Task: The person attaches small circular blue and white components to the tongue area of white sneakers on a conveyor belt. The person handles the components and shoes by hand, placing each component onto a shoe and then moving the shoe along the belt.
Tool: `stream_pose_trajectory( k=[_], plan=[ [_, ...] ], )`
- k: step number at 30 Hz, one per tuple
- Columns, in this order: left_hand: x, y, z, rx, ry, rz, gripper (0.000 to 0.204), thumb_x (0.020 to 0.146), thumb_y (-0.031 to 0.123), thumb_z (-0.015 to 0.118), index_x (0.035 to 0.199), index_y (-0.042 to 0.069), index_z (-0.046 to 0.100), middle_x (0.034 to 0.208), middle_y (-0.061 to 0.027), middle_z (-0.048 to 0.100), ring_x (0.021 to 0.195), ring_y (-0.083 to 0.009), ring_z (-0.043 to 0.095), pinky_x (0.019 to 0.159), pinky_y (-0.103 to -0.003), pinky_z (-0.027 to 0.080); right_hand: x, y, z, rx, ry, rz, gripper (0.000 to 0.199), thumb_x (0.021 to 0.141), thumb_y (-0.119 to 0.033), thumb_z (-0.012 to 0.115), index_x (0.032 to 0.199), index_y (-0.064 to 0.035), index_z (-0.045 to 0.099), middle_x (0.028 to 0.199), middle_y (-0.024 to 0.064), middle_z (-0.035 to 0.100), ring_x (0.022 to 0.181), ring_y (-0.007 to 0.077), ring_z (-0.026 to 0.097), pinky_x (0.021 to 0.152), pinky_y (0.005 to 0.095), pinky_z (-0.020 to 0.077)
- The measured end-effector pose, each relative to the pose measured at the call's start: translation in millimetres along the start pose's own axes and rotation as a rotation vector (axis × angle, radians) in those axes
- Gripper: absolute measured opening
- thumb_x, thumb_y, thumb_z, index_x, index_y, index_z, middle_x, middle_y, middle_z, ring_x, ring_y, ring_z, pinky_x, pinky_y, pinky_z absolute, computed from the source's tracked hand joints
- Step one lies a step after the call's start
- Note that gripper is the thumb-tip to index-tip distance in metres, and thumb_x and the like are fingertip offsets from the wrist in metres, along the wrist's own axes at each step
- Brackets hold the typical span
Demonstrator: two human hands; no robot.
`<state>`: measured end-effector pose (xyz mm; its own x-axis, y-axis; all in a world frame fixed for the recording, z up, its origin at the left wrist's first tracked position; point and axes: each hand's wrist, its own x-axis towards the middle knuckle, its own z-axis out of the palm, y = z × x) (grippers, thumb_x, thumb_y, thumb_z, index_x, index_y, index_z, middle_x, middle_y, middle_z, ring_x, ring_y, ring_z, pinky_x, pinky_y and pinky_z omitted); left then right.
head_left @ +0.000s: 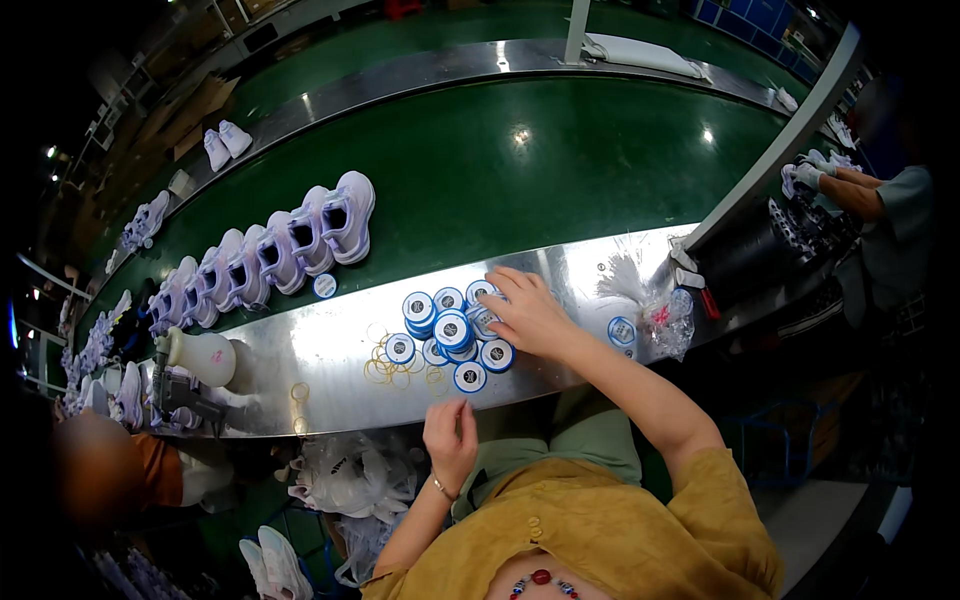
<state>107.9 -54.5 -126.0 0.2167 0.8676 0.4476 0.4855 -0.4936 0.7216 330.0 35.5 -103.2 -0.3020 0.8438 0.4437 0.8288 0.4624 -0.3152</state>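
Several stacks of round white tags (452,329) with blue rims and dark centre marks stand bunched on the metal ledge (560,285) before me. My right hand (530,315) reaches over the right side of the bunch, its thumb and fingers around a stack of round tags (485,321) that it partly covers. Just off the ledge's near edge, my left hand (452,438) is curled closed, and nothing shows in it. Thin yellow rubber bands (385,368) lie loose at the left of the tags.
A row of white-lilac shoes (270,252) lines the green conveyor belt (450,170). Right of the tags lie a clear plastic bag (670,325), white strings (628,280) and a blue-rimmed disc (621,331). A white rounded form (205,357) stands left. Another person's gloved hands (808,175) hold shoes at right.
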Motion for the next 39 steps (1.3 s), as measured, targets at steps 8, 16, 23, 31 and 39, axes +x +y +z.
stream_pose_trajectory(
  k=[8,16,23,31,39],
  plan=[
    [28.0,17.5,35.2,-0.036,0.030,0.134,0.021,0.076,-0.009,0.062,0.095,-0.002,0.059,0.083,-0.0157,0.060,0.070,-0.0309,0.056,0.063,-0.037,0.046,1.0,6.5,17.2,-0.064,-0.277,0.097,0.044,0.072,-0.019,0.073,0.113,-0.0082,0.060,0.107,0.0129,0.057,0.111,0.0305,0.047,0.090,0.0438,0.0354],
    [34.7,18.7,41.2,-0.009,-0.016,0.135,0.020,0.079,-0.008,0.059,0.099,-0.004,0.058,0.090,-0.0173,0.060,0.078,-0.0322,0.057,0.068,-0.037,0.047,-2.8,12.3,20.3,0.082,-0.178,0.179,0.040,0.071,-0.010,0.072,0.110,-0.0089,0.062,0.099,0.0104,0.054,0.105,0.0283,0.049,0.091,0.0422,0.0345],
    [56.1,18.6,40.8,0.419,0.002,0.237,0.032,0.079,0.001,0.061,0.111,-0.004,0.058,0.114,-0.0182,0.058,0.108,-0.0335,0.053,0.092,-0.043,0.040,-8.1,21.9,19.8,0.206,-0.125,0.238,0.030,0.071,-0.008,0.069,0.100,-0.0081,0.065,0.097,0.0082,0.055,0.105,0.0263,0.049,0.093,0.0414,0.0326],
    [71.2,-7.7,49.6,0.461,-0.068,0.167,0.037,0.082,0.008,0.060,0.117,-0.004,0.055,0.123,-0.0189,0.055,0.120,-0.0350,0.047,0.103,-0.046,0.032,5.4,23.0,11.5,0.188,-0.244,0.240,0.026,0.070,-0.004,0.062,0.096,-0.0082,0.063,0.095,0.0064,0.058,0.104,0.0247,0.051,0.089,0.0410,0.0325],
    [70.3,-11.4,55.6,0.427,-0.072,0.170,0.035,0.081,0.005,0.060,0.114,-0.005,0.056,0.123,-0.0199,0.055,0.118,-0.0358,0.048,0.101,-0.046,0.035,9.2,23.7,23.0,0.142,-0.321,0.195,0.026,0.071,-0.006,0.062,0.097,-0.0090,0.061,0.097,0.0068,0.062,0.099,0.0256,0.056,0.087,0.0421,0.0331]
  ],
)
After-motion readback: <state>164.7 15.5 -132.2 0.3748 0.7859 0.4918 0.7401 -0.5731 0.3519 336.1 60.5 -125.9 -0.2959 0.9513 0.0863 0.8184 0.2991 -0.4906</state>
